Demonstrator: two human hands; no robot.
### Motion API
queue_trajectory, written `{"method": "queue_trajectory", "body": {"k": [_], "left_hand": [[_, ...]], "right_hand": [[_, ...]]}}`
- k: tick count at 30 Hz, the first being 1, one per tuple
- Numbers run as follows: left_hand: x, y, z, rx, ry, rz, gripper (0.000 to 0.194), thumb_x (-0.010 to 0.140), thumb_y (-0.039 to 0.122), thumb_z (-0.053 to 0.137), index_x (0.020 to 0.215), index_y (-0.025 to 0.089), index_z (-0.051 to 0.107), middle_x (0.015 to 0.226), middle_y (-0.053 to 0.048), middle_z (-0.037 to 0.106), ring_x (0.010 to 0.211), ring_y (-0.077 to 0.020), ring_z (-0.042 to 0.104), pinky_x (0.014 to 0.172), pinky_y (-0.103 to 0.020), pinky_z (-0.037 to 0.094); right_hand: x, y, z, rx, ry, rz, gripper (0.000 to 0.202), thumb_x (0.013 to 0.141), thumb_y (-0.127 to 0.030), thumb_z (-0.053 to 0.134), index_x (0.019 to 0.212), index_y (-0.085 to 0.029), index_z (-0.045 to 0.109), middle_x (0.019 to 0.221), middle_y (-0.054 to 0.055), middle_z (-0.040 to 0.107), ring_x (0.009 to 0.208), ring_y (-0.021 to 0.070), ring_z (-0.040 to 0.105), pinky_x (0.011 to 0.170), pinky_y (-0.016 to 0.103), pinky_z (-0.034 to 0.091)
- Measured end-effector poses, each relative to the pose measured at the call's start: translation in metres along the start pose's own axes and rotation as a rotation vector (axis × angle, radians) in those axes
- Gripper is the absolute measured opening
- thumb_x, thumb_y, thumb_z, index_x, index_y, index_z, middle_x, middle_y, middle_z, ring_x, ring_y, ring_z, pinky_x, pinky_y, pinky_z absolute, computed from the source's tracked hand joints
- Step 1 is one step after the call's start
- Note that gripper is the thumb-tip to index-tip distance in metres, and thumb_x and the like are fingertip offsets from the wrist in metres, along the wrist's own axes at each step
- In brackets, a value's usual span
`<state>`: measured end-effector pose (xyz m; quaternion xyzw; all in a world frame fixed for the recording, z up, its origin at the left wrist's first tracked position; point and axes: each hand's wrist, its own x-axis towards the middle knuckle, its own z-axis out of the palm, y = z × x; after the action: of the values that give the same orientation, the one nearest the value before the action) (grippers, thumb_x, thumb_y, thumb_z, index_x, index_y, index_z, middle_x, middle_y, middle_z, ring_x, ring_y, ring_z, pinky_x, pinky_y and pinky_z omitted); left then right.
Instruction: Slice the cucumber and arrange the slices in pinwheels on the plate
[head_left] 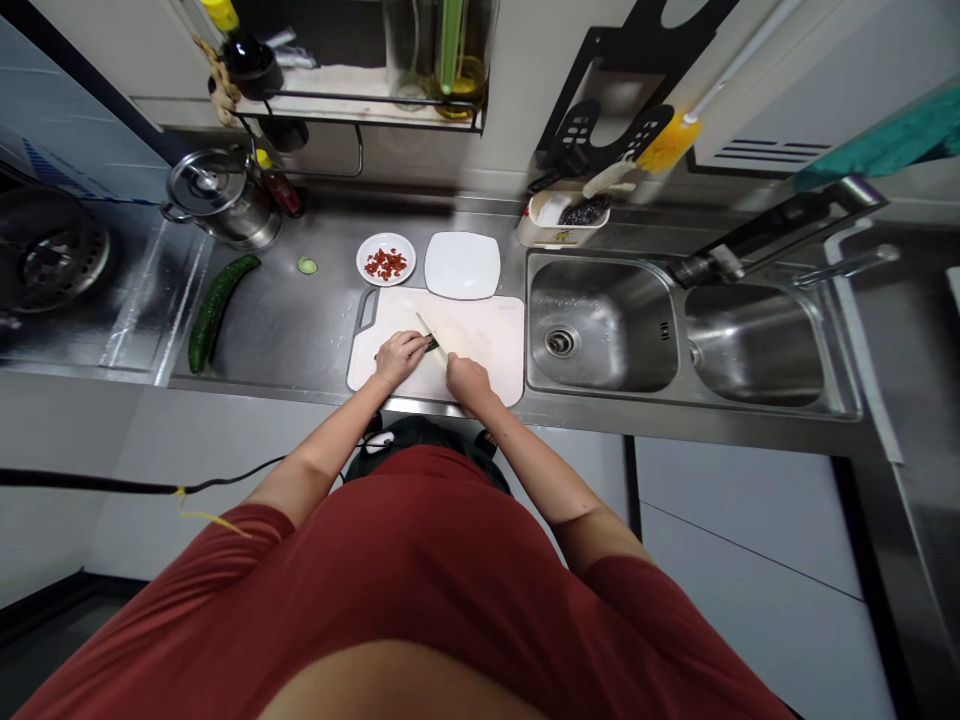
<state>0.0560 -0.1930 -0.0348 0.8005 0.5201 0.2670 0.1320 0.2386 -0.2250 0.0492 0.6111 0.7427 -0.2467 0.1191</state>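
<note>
On the white cutting board [487, 345], my left hand [401, 357] presses down on a dark green piece of cucumber [432, 343], most of it hidden under the fingers. My right hand [468, 384] is closed around the handle of a knife [430, 332]. Its pale blade points up and left, right beside the fingertips of my left hand, at the cucumber piece. Just behind the board sit a small white plate with chopped red pieces [386, 262] and a white square plate [463, 265] with nothing on it.
A long cucumber [217, 310] and a cut cucumber end [307, 265] lie on the steel counter to the left. Behind them stands a lidded pot [223, 197]. The double sink [604, 325] borders the board's right side, with a tool caddy [562, 222] behind.
</note>
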Motion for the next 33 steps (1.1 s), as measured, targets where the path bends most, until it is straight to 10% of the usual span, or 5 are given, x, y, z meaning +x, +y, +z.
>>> {"method": "queue_trajectory", "body": {"k": [33], "left_hand": [[0.0,0.0,0.002,0.052,0.031,0.022,0.03,0.096,0.035,0.045,0.108,0.024,0.071,0.101,-0.005,0.069,0.092,-0.0179,0.06,0.081,-0.031,0.047]], "right_hand": [[0.007,0.001,0.004,-0.008,-0.023,-0.019,0.028,0.095,-0.011,0.032,0.115,-0.014,0.051,0.105,0.015,0.066,0.098,0.0243,0.064,0.081,0.032,0.047]]}}
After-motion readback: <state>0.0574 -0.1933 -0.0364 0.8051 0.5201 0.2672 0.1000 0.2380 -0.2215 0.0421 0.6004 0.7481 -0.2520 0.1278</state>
